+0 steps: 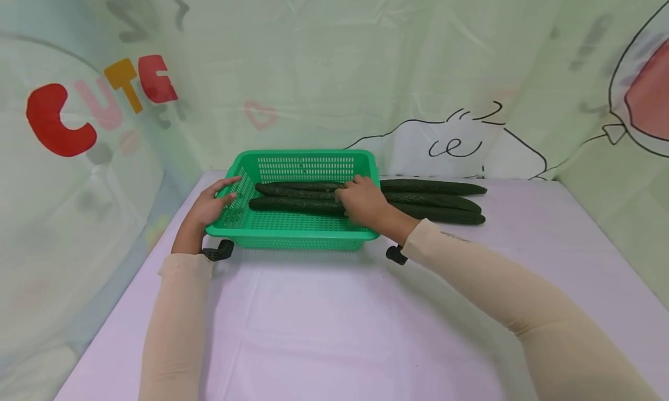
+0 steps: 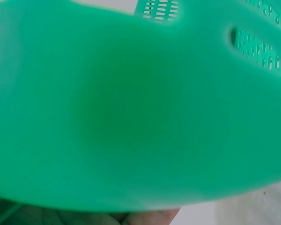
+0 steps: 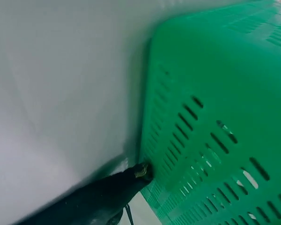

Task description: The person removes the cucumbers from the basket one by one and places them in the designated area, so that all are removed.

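A green plastic basket (image 1: 298, 234) with slotted walls stands on the table, and dark green cucumbers (image 1: 298, 205) lie lengthwise inside it. My left hand (image 1: 208, 206) holds the basket's left rim, its fingers and thumb reaching over the edge. In the left wrist view the basket wall (image 2: 131, 108) fills most of the picture. My right hand (image 1: 363, 202) reaches over the right rim with curled fingers and grips a cucumber near its right end; the hand hides that end. The right wrist view shows the basket's outer wall (image 3: 215, 112), not the fingers.
More cucumbers (image 1: 439, 199) lie side by side on the table right of the basket; one cucumber's tip (image 3: 143, 172) is right at the basket wall. A light cloth (image 1: 324, 320) covers the table. Printed curtains (image 1: 313, 70) hang behind and at both sides.
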`<control>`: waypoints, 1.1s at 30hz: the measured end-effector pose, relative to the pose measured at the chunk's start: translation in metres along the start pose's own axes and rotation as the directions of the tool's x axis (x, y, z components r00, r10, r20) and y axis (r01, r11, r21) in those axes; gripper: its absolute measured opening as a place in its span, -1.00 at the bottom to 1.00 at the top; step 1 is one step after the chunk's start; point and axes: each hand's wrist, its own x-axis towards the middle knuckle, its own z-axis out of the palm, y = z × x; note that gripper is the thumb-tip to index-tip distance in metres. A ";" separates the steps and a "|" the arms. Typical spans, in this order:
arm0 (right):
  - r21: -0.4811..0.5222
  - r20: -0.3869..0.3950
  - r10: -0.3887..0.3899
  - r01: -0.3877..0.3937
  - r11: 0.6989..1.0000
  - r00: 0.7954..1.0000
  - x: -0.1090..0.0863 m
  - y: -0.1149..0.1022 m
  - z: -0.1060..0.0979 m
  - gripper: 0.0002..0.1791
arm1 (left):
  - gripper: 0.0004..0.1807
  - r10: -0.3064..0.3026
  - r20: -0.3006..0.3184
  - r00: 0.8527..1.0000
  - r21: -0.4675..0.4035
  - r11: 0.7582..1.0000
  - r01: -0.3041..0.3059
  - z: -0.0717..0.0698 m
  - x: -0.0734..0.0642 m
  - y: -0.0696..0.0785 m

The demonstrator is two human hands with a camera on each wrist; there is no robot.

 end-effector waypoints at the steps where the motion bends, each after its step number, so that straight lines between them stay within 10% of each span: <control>1: -0.039 0.023 -0.002 0.003 0.999 1.000 0.001 -0.001 0.001 -0.67 | -0.43 -0.001 0.001 1.000 0.004 1.000 0.001 0.000 0.000 0.000; 9: -0.229 0.132 -0.003 0.034 0.973 0.991 0.002 -0.005 0.003 -0.63 | -0.43 -0.002 0.001 1.000 0.008 1.000 0.002 0.001 0.000 0.001; 33: -0.279 0.288 -0.015 0.099 0.955 0.958 0.007 -0.009 0.001 -0.49 | -0.43 0.000 0.003 1.000 -0.004 1.000 0.000 0.001 0.000 0.001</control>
